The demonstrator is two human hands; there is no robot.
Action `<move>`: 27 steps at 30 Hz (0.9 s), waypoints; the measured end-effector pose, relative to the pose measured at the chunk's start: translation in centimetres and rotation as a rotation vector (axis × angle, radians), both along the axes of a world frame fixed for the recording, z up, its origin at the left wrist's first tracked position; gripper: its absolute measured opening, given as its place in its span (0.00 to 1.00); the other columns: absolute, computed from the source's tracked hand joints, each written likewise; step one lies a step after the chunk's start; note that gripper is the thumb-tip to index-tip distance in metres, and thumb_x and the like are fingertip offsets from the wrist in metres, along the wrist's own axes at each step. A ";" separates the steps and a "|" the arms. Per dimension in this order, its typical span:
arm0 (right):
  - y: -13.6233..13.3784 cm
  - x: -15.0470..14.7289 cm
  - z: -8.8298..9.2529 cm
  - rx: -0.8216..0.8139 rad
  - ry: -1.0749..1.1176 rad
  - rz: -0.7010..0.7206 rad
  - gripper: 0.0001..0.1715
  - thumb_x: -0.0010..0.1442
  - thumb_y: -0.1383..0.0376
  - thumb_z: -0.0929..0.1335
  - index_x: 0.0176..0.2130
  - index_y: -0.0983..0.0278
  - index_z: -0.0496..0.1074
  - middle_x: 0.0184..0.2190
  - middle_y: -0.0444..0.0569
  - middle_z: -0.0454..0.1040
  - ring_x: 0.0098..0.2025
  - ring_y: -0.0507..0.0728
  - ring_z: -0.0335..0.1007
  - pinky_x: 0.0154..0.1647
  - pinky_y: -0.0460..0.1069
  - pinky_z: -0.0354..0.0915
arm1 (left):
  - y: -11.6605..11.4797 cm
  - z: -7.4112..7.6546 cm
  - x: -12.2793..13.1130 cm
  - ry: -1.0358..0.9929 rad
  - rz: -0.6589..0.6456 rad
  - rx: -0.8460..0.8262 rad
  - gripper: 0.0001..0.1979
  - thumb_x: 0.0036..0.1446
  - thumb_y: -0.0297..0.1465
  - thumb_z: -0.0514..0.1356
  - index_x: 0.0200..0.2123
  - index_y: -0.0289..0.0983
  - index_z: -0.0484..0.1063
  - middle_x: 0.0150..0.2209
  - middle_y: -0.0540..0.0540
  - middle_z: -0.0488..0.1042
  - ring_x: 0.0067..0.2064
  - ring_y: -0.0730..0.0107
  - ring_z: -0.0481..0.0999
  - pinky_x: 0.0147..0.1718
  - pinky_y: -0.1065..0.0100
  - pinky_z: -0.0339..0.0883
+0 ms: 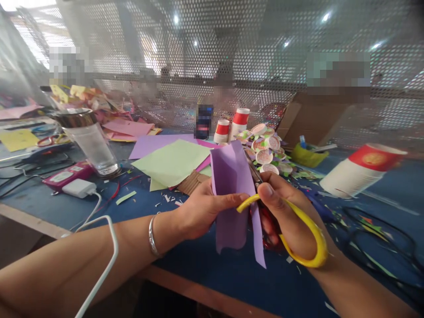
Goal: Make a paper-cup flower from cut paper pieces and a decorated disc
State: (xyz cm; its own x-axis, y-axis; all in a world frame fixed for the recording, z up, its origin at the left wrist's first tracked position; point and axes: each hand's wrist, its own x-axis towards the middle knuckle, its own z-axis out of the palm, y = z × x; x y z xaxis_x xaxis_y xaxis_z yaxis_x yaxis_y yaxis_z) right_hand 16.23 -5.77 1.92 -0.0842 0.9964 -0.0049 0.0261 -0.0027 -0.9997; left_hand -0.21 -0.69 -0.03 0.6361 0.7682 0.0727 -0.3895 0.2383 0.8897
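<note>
Left hand (202,207) pinches a folded or curled purple paper (232,172), thumb across the front, other fingers mostly hidden behind it. Right hand (291,221) grips yellow-handled scissors (319,254), fingers wrapped around the handles; blades sit along the paper's right edge, partly hidden, so can't tell how far apart they are. Paper is upright above the desk (185,260), between both hands. Narrow purple strip (258,240) hangs beside its right edge; can't tell if it's attached at the top. Behind: light green sheets (175,159) over purple ones, corrugated cardboard (191,183) at their near edge. Heap of round paper pieces (265,154) beyond the right hand, yellow basket (308,158) next to it, tilted paper-cup stack (351,176) further right. Glass tumbler (96,150) stands left, near a white adapter (79,188). Scraps scattered around.
</note>
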 end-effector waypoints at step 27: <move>0.4 -0.3 -0.7 0.029 -0.111 0.029 0.34 0.53 0.38 0.73 0.46 0.55 0.61 0.17 0.33 0.61 0.13 0.48 0.53 0.11 0.42 0.52 | 0.8 2.4 -0.7 -0.024 0.184 -0.201 0.16 0.52 0.34 0.73 0.41 0.31 0.79 0.34 0.42 0.83 0.29 0.66 0.81 0.33 0.65 0.77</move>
State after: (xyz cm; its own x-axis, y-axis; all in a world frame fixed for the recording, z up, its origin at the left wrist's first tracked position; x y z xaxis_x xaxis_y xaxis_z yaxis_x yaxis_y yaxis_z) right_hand 15.93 -5.34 1.18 -0.1139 0.9934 0.0132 0.1366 0.0288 -0.9902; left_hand -0.86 0.14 2.32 0.4844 0.8712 -0.0796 -0.4626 0.3323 0.8219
